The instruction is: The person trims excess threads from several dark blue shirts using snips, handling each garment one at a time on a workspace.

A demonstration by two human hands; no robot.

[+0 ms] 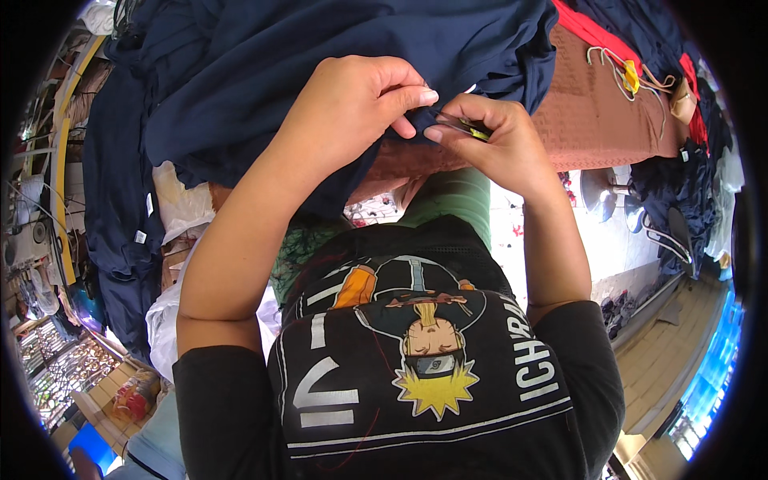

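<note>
A large heap of navy blue cloth (232, 88) lies across the table in front of me and hangs over its near edge. My left hand (362, 100) pinches a fold of this cloth between thumb and fingers. Close by on the right, my right hand (498, 140) is closed around small thread snips (470, 128) with a dark metal blade and a yellow-green part. The snips point left, toward the pinched fold. Right thumb and forefinger meet at the cloth's edge; the exact spot of the tips is partly hidden.
A brown cloth (596, 104) covers the table. At its right lie pale cords with a yellow piece (630, 78) and red fabric (592, 28). More navy garments (120, 200) hang at the left beside white plastic bags (182, 200). Dark clothes (672, 192) hang at the right.
</note>
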